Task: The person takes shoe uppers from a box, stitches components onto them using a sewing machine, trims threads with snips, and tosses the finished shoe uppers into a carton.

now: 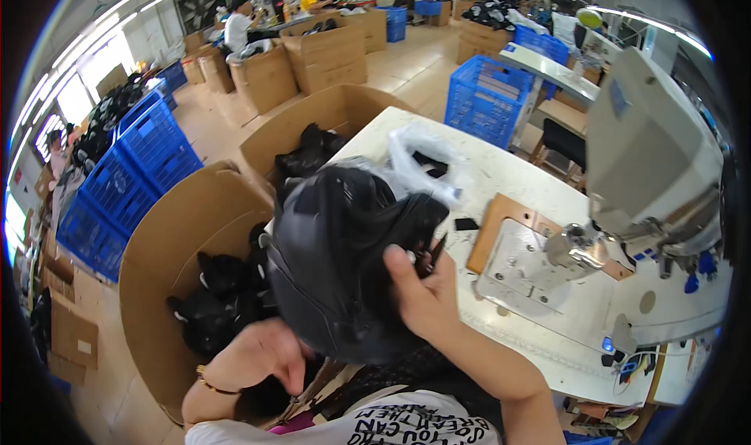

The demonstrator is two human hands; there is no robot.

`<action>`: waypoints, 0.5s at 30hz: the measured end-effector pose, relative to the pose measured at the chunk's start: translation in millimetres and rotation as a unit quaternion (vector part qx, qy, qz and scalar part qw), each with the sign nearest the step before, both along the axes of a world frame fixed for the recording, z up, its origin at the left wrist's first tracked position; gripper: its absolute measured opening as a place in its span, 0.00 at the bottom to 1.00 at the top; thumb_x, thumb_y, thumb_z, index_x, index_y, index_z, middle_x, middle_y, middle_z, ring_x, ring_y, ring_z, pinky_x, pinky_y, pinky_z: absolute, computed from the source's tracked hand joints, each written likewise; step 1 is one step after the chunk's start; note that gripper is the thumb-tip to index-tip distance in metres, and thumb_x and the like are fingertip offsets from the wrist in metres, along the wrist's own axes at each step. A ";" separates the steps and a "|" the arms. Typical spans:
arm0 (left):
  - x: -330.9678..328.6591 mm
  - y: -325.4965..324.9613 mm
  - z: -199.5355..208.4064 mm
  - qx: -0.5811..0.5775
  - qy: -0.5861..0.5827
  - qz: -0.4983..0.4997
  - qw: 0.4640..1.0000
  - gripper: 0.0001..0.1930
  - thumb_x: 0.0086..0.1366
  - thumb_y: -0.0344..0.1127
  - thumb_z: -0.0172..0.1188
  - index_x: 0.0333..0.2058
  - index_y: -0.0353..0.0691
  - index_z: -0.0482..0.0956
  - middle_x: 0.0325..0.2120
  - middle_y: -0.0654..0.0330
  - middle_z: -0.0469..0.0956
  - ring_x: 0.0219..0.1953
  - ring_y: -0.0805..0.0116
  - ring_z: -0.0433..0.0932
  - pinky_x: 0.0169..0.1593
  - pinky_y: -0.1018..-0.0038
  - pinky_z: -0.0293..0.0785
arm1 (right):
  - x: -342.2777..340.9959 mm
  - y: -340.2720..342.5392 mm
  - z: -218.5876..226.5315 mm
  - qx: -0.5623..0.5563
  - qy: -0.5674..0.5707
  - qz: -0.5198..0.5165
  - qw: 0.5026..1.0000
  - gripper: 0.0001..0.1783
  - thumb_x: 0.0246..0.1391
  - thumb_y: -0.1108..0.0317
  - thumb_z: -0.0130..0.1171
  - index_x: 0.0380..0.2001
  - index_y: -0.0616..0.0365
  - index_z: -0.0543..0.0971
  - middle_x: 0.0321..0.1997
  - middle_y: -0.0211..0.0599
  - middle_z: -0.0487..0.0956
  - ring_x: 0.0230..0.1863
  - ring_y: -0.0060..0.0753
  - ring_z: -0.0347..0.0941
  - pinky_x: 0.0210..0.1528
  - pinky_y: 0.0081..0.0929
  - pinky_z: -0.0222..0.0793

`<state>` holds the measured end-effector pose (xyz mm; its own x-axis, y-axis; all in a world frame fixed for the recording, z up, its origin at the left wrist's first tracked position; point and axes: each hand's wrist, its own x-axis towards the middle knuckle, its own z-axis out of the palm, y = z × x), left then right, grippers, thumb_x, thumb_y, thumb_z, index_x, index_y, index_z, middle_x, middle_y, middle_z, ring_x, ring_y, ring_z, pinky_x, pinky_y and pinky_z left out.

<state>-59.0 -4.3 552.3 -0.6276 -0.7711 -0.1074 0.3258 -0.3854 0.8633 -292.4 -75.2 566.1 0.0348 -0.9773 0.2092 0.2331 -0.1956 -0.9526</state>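
A large, rounded black bag [336, 265], with seams and folded panels, bulges over the table's near left corner; it looks like a backpack. My right hand [430, 296] grips its right side, thumb on top and the other fingers partly hidden. By those fingers a small dark pointed thing [438, 251] sticks up, too small to make out. At the bag's lower left, my left hand [270, 355] is closed, its fingers curled downward beside the carton rim. Whatever those fingers pinch, if anything, is hidden.
Left of me a cardboard carton [168, 234] contains black pieces [211, 320]; another carton [344, 100] stands behind. A sewing machine [657, 124] overhangs the white table [516, 179] at right, near a clear plastic bag [407, 151]. Blue crates [489, 97] and several people are farther off.
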 end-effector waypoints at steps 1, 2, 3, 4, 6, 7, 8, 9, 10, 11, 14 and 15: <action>-11.2 -5.9 18.2 -0.155 -0.189 -0.104 0.964 0.11 0.55 0.36 0.54 0.33 0.33 0.73 0.27 0.56 0.74 0.23 0.70 0.74 0.26 0.79 0.70 | -18.2 3.6 -1.2 0.002 0.031 -0.014 0.999 0.13 0.48 0.62 0.54 0.30 0.63 0.70 0.17 0.23 0.65 0.19 0.16 0.57 0.23 0.16 0.56; -25.9 -8.3 43.6 -0.305 -0.360 -0.197 0.859 0.11 0.52 0.38 0.58 0.25 0.34 0.76 0.19 0.59 0.75 0.16 0.73 0.73 0.20 0.80 0.68 | -34.8 6.7 -2.9 0.005 0.063 -0.030 0.998 0.13 0.49 0.62 0.52 0.28 0.63 0.70 0.15 0.24 0.65 0.17 0.17 0.57 0.21 0.17 0.56; -50.3 -7.5 60.6 -0.332 -0.404 -0.054 0.850 0.13 0.46 0.39 0.64 0.15 0.36 0.76 0.08 0.65 0.69 0.12 0.76 0.69 0.19 0.81 0.65 | -52.6 11.4 -5.5 0.006 0.065 -0.049 0.997 0.13 0.49 0.62 0.52 0.28 0.63 0.70 0.15 0.24 0.65 0.17 0.17 0.57 0.21 0.17 0.56; -72.1 -15.4 69.4 -0.405 -0.415 0.042 0.814 0.13 0.42 0.38 0.67 0.21 0.36 0.76 0.13 0.64 0.71 0.15 0.72 0.70 0.20 0.82 0.65 | -69.3 18.2 -8.4 -0.003 0.123 -0.045 0.991 0.13 0.50 0.62 0.52 0.28 0.63 0.70 0.14 0.29 0.66 0.17 0.19 0.59 0.21 0.19 0.57; -129.8 -43.5 88.6 -0.633 -0.375 0.174 0.655 0.29 0.35 0.44 0.69 0.36 0.34 0.70 0.34 0.55 0.69 0.36 0.61 0.69 0.36 0.73 0.66 | -92.4 34.3 -8.1 -0.018 0.175 -0.039 0.984 0.13 0.50 0.62 0.51 0.27 0.64 0.69 0.14 0.33 0.66 0.17 0.20 0.60 0.21 0.21 0.58; -156.9 -63.2 80.0 -0.640 -0.371 0.125 0.661 0.33 0.36 0.48 0.67 0.39 0.34 0.68 0.36 0.54 0.67 0.38 0.58 0.66 0.40 0.69 0.63 | -105.7 41.4 -7.9 -0.037 0.233 -0.050 0.970 0.13 0.50 0.62 0.50 0.26 0.64 0.69 0.14 0.37 0.67 0.16 0.23 0.62 0.21 0.23 0.58; -183.6 -80.5 65.1 -0.680 -0.317 0.112 0.651 0.27 0.39 0.51 0.64 0.32 0.34 0.72 0.26 0.55 0.69 0.30 0.59 0.69 0.32 0.72 0.65 | -118.8 46.0 -7.9 -0.055 0.289 -0.057 0.954 0.13 0.51 0.63 0.50 0.26 0.65 0.69 0.14 0.40 0.68 0.16 0.26 0.64 0.21 0.25 0.59; -198.7 -89.8 61.9 -0.635 -0.350 0.028 0.689 0.24 0.42 0.51 0.63 0.26 0.34 0.72 0.20 0.56 0.67 0.24 0.64 0.68 0.27 0.73 0.64 | -133.4 51.4 -5.8 -0.031 0.298 -0.064 0.952 0.14 0.51 0.61 0.49 0.26 0.65 0.69 0.15 0.42 0.69 0.16 0.31 0.66 0.21 0.27 0.60; -212.1 -97.3 59.5 -0.581 -0.380 -0.061 0.717 0.22 0.44 0.51 0.62 0.21 0.33 0.72 0.13 0.57 0.65 0.17 0.68 0.66 0.23 0.75 0.62 | -145.3 60.0 -3.5 -0.024 0.299 -0.083 0.950 0.14 0.51 0.61 0.49 0.26 0.65 0.69 0.15 0.42 0.69 0.16 0.31 0.66 0.21 0.27 0.60; -227.7 -106.3 57.0 -0.588 -0.369 -0.076 0.716 0.22 0.44 0.51 0.62 0.21 0.33 0.72 0.13 0.57 0.65 0.17 0.68 0.66 0.23 0.75 0.62 | -156.2 68.7 -0.7 0.045 0.291 -0.082 0.952 0.15 0.51 0.60 0.49 0.26 0.65 0.69 0.15 0.42 0.70 0.17 0.31 0.67 0.21 0.27 0.60; -281.3 -135.8 32.9 -0.444 -0.263 -0.264 0.815 0.18 0.51 0.43 0.58 0.16 0.32 0.69 0.08 0.63 0.58 0.15 0.80 0.55 0.18 0.78 0.55 | -185.2 82.5 10.9 0.168 0.248 -0.123 0.946 0.17 0.51 0.58 0.49 0.26 0.65 0.70 0.16 0.40 0.71 0.18 0.27 0.67 0.22 0.25 0.61; -299.2 -141.2 30.4 -0.448 -0.263 -0.266 0.812 0.19 0.52 0.43 0.57 0.15 0.31 0.68 0.08 0.63 0.57 0.15 0.80 0.54 0.18 0.77 0.53 | -197.2 81.8 12.9 0.174 0.259 -0.156 0.937 0.17 0.50 0.58 0.49 0.26 0.65 0.70 0.16 0.40 0.71 0.19 0.26 0.67 0.23 0.24 0.60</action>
<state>-358.2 -145.5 582.8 -0.9468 -0.3216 -0.0141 -0.1851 0.5080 0.8412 -489.6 6.6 579.0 -0.2555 -0.9626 -0.0901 -0.2948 0.1663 -0.9410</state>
